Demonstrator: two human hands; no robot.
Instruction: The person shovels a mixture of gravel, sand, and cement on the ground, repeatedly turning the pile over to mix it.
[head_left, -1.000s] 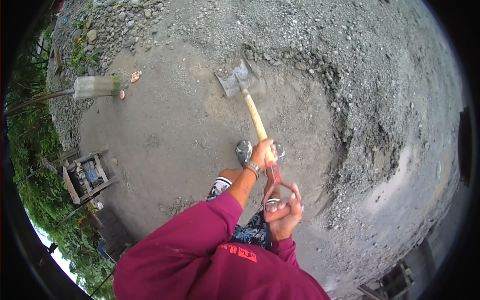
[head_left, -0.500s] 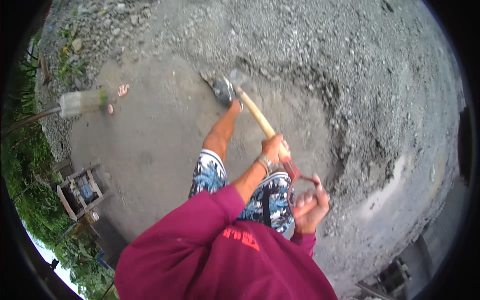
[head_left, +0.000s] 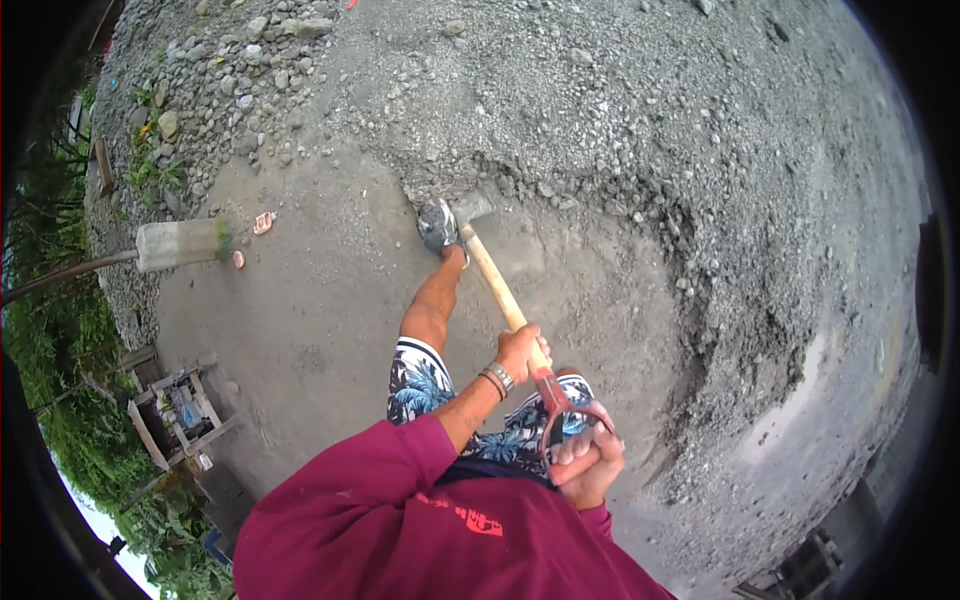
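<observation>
A shovel (head_left: 493, 275) with a pale wooden shaft slants down and away from my body. My left hand (head_left: 522, 350) is closed round the lower part of its shaft, just beyond the red metal socket. At the near end, my right hand (head_left: 592, 468) wraps the crossbar of the red D-shaped handle. The grey shovel blade (head_left: 474, 206) lies low at the foot of a grey gravel heap (head_left: 560, 110), its front edge hard to make out against the gravel. Right beside the blade stands my foot in a dark shoe (head_left: 437, 226).
Loose gravel banks up ahead and along the right, with larger stones (head_left: 265, 60) at far left. Bare packed ground (head_left: 290, 330) spreads on the left. A concrete post (head_left: 183, 245) lies there near two small pinkish pieces (head_left: 263, 223). Further back is a wooden frame box (head_left: 182, 415).
Both hands and the shovel handle have shifted left and closer to my body. My right fingers now wrap the crossbar more fully. The view has tilted slightly, showing more ground ahead.
</observation>
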